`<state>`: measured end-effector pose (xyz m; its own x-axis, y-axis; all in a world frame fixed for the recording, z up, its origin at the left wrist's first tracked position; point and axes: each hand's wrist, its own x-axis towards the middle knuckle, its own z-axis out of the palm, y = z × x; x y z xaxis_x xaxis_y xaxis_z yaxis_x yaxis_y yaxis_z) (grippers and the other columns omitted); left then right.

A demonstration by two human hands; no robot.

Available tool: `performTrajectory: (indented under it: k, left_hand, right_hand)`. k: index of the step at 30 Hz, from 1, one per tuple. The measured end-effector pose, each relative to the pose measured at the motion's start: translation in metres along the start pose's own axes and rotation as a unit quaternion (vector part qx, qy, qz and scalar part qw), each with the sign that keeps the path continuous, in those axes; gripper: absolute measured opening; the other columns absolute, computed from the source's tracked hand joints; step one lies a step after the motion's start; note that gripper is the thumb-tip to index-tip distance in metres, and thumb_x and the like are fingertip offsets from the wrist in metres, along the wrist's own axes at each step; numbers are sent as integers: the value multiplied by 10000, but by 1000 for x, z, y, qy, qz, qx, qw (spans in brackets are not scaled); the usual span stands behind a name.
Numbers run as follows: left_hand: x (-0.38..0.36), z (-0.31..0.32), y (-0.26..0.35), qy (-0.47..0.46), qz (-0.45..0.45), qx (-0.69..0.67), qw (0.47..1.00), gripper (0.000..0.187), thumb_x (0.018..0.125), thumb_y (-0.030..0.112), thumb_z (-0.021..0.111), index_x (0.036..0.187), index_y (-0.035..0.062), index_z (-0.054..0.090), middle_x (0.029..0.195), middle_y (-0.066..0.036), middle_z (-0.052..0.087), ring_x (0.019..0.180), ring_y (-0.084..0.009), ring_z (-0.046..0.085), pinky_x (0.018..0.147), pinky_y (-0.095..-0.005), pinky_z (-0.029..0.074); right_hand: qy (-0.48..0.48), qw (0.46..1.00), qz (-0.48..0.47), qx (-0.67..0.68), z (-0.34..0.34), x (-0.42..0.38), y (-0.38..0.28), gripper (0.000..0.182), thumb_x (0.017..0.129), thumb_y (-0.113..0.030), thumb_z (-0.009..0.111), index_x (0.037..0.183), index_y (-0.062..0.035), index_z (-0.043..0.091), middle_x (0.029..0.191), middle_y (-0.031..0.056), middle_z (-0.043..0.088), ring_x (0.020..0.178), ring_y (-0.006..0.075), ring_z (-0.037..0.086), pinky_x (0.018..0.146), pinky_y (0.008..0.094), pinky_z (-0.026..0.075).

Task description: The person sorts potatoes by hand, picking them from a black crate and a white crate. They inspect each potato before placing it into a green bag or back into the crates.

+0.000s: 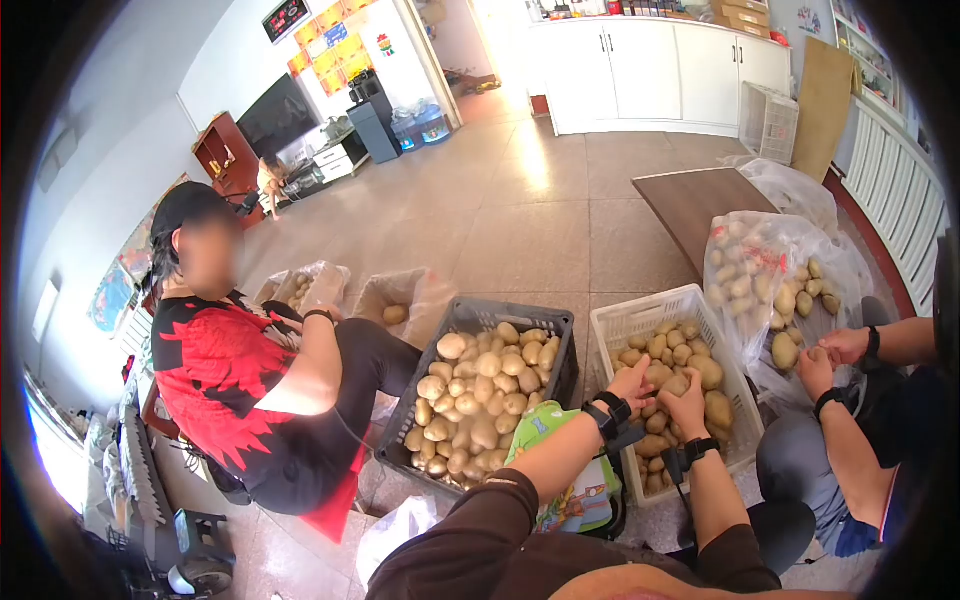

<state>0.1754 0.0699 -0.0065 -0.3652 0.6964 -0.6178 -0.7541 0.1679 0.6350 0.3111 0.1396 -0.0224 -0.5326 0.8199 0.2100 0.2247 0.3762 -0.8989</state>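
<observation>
Both of my hands are over a white plastic crate (603,335) filled with potatoes. My left hand (630,390) has its fingers curled against a potato (657,376) near the crate's left side. Just right of it, my right hand (686,408) grips another potato (676,385) between thumb and fingers. Loose potatoes (705,372) lie beneath and around both hands. Dark bands with small devices circle both my wrists. The undersides of the held potatoes are hidden.
A black crate (567,330) of potatoes stands to the left, with a green patterned cloth (580,490) beside it. A person in red and black (215,350) sits beyond, near lined boxes (430,285). At right, another person's hands (830,360) are beside a plastic bag (750,245) of potatoes.
</observation>
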Motion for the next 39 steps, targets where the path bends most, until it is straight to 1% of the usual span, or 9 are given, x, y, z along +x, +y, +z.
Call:
performTrajectory:
  k: [2,6,9,14,19,25,31,33,39]
  left_hand:
    - [-6,1,-1,-25,-18,10,999,360,833,436,518,937,92,507,829,-45,517,752,-192,526,663,-378,453]
    - [-4,-6,-4,-167,-26,-8,986,391,834,446,512,1027,106,501,976,-64,543,867,-225,524,705,-419,444]
    - [4,-14,-9,-170,-17,-38,985,377,817,395,557,1057,108,508,966,-70,569,892,-204,531,711,-425,438]
    - [-19,-5,4,-121,7,-93,988,305,789,311,599,1008,110,535,963,-53,588,846,-210,549,684,-411,435]
    - [-6,-12,9,-147,42,-91,984,286,786,297,597,1003,131,514,912,-43,577,830,-207,533,607,-372,434]
    - [-20,-9,27,-102,88,-102,986,219,778,260,589,911,100,520,841,-60,571,775,-215,529,617,-358,422]
    - [-80,-42,103,-137,114,-177,968,397,737,241,590,1052,44,450,1043,-158,504,950,-329,492,719,-427,436]
    - [-108,-67,128,-113,133,-144,974,290,722,256,608,940,86,520,927,-117,564,880,-310,517,722,-430,421]
    - [-127,-197,135,148,210,-72,964,431,753,263,598,1129,113,449,1112,-114,487,1026,-305,458,783,-479,432]
  right_hand:
    - [33,996,-79,-6,-1,-7,-36,462,654,-121,642,1064,-46,444,1008,140,545,907,265,550,761,331,444]
    - [-118,981,-85,130,-2,-24,-40,310,745,-11,565,1037,-24,460,982,71,534,913,151,528,751,281,443]
    - [-64,989,-92,97,-1,-44,-44,277,763,-25,558,1026,-26,469,944,45,540,886,147,538,736,274,446]
    - [-162,973,7,-164,0,-87,23,394,728,-235,601,1013,15,492,966,251,549,933,368,528,770,427,426]
    - [-183,932,34,-311,-2,-134,29,215,795,-203,450,887,-19,512,850,230,577,789,387,563,709,467,436]
    - [-124,938,12,-325,-10,-141,19,163,794,-220,452,780,-76,526,727,159,596,699,350,584,604,466,448]
    - [-141,934,28,-327,-5,-134,27,171,797,-211,416,788,-74,517,717,175,602,671,370,583,603,477,448]
    - [-155,931,45,-327,-6,-131,22,172,801,-213,408,803,-76,513,719,184,602,678,374,584,609,483,446]
    - [-168,932,56,-317,-5,-126,22,173,813,-216,395,833,-78,498,711,204,599,690,389,581,626,492,442]
